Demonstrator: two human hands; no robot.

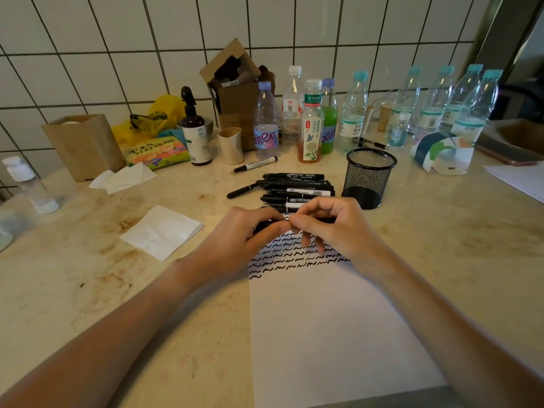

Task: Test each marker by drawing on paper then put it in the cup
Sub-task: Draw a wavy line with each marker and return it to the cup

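Note:
Both hands hold one black marker point(266, 223) level above the top of the white paper point(329, 325). My left hand point(244, 240) grips its barrel, and my right hand point(329, 225) pinches its other end with thumb and forefinger. Rows of black squiggles point(282, 257) cover the paper's upper part. Just beyond the hands lies a pile of several black markers point(297, 188). The black mesh cup point(369, 176) stands to the right of the pile; I cannot see anything inside it.
A loose white-barrelled marker point(256, 164) lies behind the pile. A folded tissue point(162, 231) sits left of the paper. Bottles point(312, 122), a paper cup point(231, 144), a brown pump bottle point(195, 128) and a cardboard box point(235, 92) line the tiled wall.

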